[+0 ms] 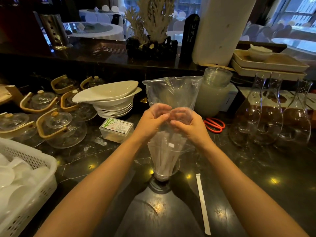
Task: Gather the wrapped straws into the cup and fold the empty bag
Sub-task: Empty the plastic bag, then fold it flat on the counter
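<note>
A clear plastic bag (pixel 172 93) stands upright over a glass cup (pixel 165 171) on the dark counter. A bundle of paper-wrapped straws (pixel 164 154) sits inside the bag's lower part, its bottom end down in the cup. My left hand (pixel 151 121) and my right hand (pixel 188 124) both pinch the bag around its middle, just above the straws. The bag's upper half rises loose and empty above my fingers. One more wrapped straw (pixel 202 202) lies flat on the counter to the right of the cup.
Red scissors (pixel 215 124) lie right of my hands, with glass carafes (pixel 270 115) beyond. A toothpick box (pixel 117 128), stacked white bowls (pixel 112 100) and glass teapots (pixel 59 129) stand at the left. A white basket (pixel 25 182) fills the near left corner.
</note>
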`<state>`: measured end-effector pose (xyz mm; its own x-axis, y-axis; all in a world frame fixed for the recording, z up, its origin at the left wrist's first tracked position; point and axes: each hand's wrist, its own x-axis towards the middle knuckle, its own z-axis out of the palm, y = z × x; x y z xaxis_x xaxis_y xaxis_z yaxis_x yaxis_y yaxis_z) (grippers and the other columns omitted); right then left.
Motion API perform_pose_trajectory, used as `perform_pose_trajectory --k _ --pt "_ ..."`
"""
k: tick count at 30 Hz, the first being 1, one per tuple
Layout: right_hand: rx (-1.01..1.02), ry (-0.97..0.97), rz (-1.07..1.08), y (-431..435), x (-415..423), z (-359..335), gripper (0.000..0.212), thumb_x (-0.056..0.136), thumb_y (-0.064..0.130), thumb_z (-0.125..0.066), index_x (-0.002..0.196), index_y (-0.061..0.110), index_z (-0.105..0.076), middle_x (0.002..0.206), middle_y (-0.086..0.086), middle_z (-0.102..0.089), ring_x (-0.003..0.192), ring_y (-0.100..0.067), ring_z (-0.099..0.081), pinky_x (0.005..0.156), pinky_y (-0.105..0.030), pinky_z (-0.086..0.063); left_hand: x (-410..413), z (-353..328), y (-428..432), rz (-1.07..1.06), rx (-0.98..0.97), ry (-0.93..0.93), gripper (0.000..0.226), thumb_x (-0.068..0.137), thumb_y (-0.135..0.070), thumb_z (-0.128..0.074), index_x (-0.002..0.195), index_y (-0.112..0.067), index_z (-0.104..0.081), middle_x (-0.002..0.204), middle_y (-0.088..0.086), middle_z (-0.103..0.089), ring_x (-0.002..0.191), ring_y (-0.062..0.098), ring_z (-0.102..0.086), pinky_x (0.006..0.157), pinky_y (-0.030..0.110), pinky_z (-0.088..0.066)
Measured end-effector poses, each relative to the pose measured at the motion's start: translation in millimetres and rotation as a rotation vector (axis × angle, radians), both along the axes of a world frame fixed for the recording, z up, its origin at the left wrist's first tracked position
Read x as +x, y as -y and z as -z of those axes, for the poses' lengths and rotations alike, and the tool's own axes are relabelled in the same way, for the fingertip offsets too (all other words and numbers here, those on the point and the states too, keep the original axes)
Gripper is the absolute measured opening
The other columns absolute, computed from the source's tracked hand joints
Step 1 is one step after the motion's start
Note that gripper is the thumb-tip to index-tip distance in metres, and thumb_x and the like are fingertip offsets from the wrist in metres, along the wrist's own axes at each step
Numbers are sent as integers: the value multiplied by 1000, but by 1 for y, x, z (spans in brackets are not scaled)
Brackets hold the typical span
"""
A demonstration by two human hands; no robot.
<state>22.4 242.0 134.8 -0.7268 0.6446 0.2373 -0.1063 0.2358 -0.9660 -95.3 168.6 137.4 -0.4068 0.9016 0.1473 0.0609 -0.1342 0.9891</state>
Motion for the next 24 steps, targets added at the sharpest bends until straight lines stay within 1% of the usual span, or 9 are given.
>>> perform_pose_trajectory --k 5,7,9,12,15,17,19,22,24 --pt "-11 8 48 -7 1 -10 29 81 2 -62 93 28 -54 92 4 -62 89 -14 -63 68 -17 -54 -7 -11 0 -11 24 -1 23 91 -7 -43 87 -25 -57 85 -4 -65 75 0 -64 83 26 -51" --pt "-34 13 79 -9 2 -15 26 81 4 -63 89 27 -55 91 3 -63 89 -19 -64 68 -18 -55 -11 -16 0 -34 32 -28 24 92 -9 -41 88 -25 -58 87 -4 -65 78 2 -65 81 25 -52" --pt "-51 14 108 -12 4 -21 22 81 4 -64 86 24 -56 88 1 -64 83 -17 -65 65 -18 -55 -15 -23 -1 -59 44 -27 25 93 -10 -40 88 -24 -59 89 -3 -66 80 5 -66 77 23 -54" --pt "-80 -7 145 -17 7 -30 16 80 5 -65 82 18 -57 81 -2 -65 70 -8 -68 64 -20 -56 -20 -35 -4 -93 78 28 25 94 -11 -39 87 -22 -60 87 -2 -67 75 3 -68 72 22 -55" --pt "-37 27 182 -21 11 -35 10 79 9 -66 80 16 -58 82 -7 -66 75 -16 -66 72 -28 -57 -25 -50 -5 -110 116 107 25 94 -12 -37 87 -20 -59 86 0 -67 78 7 -68 73 25 -56" --pt "-6 67 186 -23 14 -38 7 81 11 -64 78 16 -59 81 -7 -67 74 -15 -65 74 -29 -56 -27 -58 -6 -102 154 194 25 95 -12 -37 87 -19 -60 79 -3 -70 75 7 -69 70 25 -56" --pt "-3 85 201 -24 16 -41 9 85 12 -59 77 15 -58 79 -4 -67 72 -12 -65 71 -27 -55 -28 -64 -8 -95 190 276 25 95 -13 -37 86 -17 -60 68 -5 -72 72 7 -70 66 24 -57" --pt "-42 62 246 -27 20 -44 15 88 10 -55 74 15 -55 75 -6 -64 70 -15 -65 68 -31 -56 -28 -69 -9 -91 193 298 27 95 -18 -36 85 -17 -60 63 -7 -73 69 7 -70 64 24 -56" --pt "-58 37 273 -29 24 -46 16 88 8 -56 73 14 -54 66 -5 -62 53 -8 -63 55 -25 -57 -28 -67 -10 -101 186 286 28 96 -21 -34 85 -15 -60 62 -6 -74 67 7 -70 62 24 -56"
